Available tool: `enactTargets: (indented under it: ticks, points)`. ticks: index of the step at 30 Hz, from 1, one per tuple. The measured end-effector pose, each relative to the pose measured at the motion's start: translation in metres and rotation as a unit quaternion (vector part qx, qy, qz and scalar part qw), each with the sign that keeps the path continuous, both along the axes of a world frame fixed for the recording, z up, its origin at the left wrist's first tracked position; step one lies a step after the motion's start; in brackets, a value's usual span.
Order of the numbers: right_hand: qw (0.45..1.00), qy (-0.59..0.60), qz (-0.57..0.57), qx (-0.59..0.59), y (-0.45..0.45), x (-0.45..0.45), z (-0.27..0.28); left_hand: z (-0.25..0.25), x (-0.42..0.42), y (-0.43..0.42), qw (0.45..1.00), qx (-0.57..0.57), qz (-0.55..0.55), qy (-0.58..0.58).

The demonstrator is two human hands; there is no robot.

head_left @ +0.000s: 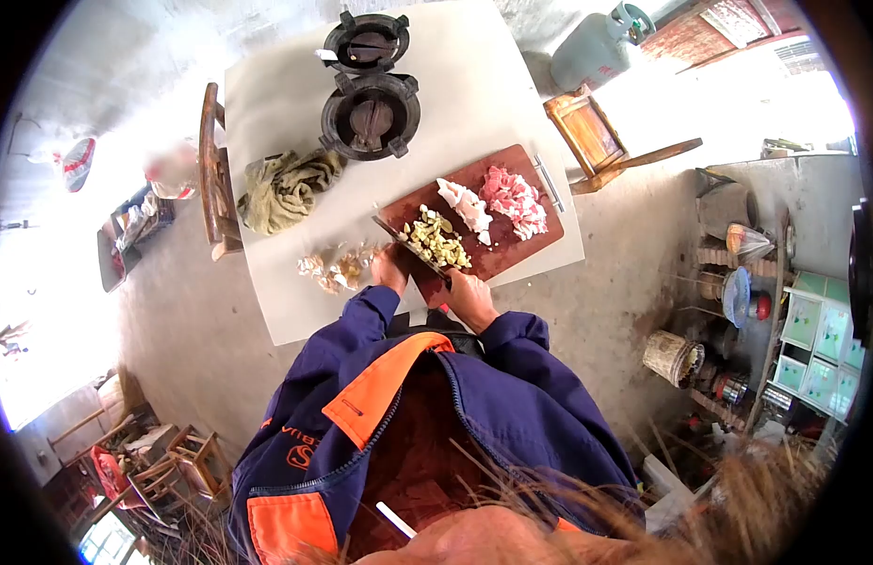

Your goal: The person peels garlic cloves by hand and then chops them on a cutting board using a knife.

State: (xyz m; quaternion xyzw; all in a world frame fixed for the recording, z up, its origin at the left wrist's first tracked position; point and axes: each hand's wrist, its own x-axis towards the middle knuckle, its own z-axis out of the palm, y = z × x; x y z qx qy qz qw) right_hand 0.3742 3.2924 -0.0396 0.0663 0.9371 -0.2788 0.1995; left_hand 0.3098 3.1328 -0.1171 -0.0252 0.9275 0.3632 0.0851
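Observation:
A reddish-brown cutting board (pixel 523 252) lies at the near edge of the table. My right hand (pixel 471 299) is closed round the handle of a kitchen knife (pixel 413 247), whose blade slants across the board's left part. Close against the blade's near side is my left hand (pixel 389 270); its fingertips are too small and partly hidden to make out. Just beyond the blade lies a heap of chopped pale yellow-green pieces (pixel 436 237), perhaps garlic. Farther right on the board are white fatty slices (pixel 466 207) and a pile of pink sliced meat (pixel 515 200).
Papery peelings (pixel 335 267) lie left of my left hand. A crumpled green cloth (pixel 291 191) and two black burner rings (pixel 371 118) sit farther back on the pale table (pixel 474 94). Wooden chairs (pixel 215 174) flank the table, and a gas cylinder (pixel 595 49) stands behind it.

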Motion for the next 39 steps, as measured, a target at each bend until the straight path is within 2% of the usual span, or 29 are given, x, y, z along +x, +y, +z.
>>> enactTargets:
  ticks: [2,3,6,8,9,11,13,15,19,21,22,26,27,29,31,33,35,38,39]
  points:
    - [0.998,0.036,-0.039,-0.030,0.000,0.003,0.004,0.006,0.002,0.002,0.995,0.091,0.030,0.008]
    - [0.998,0.038,-0.040,-0.029,0.001,0.002,0.009,0.009,0.002,0.005,0.995,0.093,0.030,0.010]
    - [0.999,0.019,-0.025,-0.044,0.002,0.000,0.020,0.016,-0.002,0.008,0.999,0.052,0.000,0.006]
    - [1.000,0.003,-0.006,0.001,0.000,0.000,0.024,0.021,-0.006,0.010,0.995,-0.061,-0.080,-0.025]
    - [1.000,0.004,-0.008,0.003,0.001,0.000,0.025,0.023,-0.006,0.011,0.995,-0.059,-0.082,-0.024]
    - [1.000,-0.019,-0.013,-0.016,0.001,-0.003,0.026,0.026,-0.007,0.013,0.999,-0.043,-0.027,-0.017]
    - [1.000,0.000,-0.019,-0.015,-0.001,-0.004,0.016,0.012,-0.006,0.009,0.997,-0.055,-0.043,-0.013]
    - [0.999,0.015,-0.029,-0.014,-0.003,-0.001,0.005,0.002,-0.002,0.007,0.999,0.001,-0.038,0.021]
    - [0.999,0.007,-0.038,-0.014,-0.002,-0.005,0.002,0.001,-0.004,0.008,0.999,-0.029,-0.035,-0.005]
    - [0.995,0.029,-0.068,-0.059,0.005,-0.004,0.009,0.004,-0.005,0.009,0.996,0.056,-0.029,0.062]
    - [0.996,0.021,-0.072,-0.054,0.009,-0.004,0.013,0.006,-0.008,0.009,0.996,0.089,-0.026,0.012]
    - [0.994,0.060,-0.089,-0.023,0.028,-0.006,0.028,0.006,-0.020,0.017,0.990,0.124,-0.045,0.055]
    - [0.994,0.062,-0.091,-0.022,0.033,-0.005,0.029,0.012,-0.025,0.017,0.989,0.125,-0.047,0.056]
    - [0.992,0.071,-0.104,-0.014,0.041,-0.004,0.029,0.027,-0.034,0.017,0.992,0.034,0.009,0.122]
    - [0.993,0.048,-0.104,0.002,0.044,-0.004,0.027,0.023,-0.043,0.014,0.991,0.044,0.012,0.122]
    - [0.992,0.030,-0.124,0.002,0.043,-0.001,0.027,0.021,-0.045,0.013,0.994,0.042,-0.087,0.044]
    - [0.992,0.022,-0.127,0.006,0.042,0.001,0.024,0.019,-0.043,0.019,0.994,0.040,-0.098,0.021]
    - [0.990,0.030,-0.141,-0.003,0.040,0.002,0.026,0.019,-0.055,0.022,0.971,0.044,-0.136,0.191]
    - [0.988,0.043,-0.149,-0.015,0.040,0.002,0.028,0.018,-0.062,0.024,0.971,0.044,-0.139,0.192]
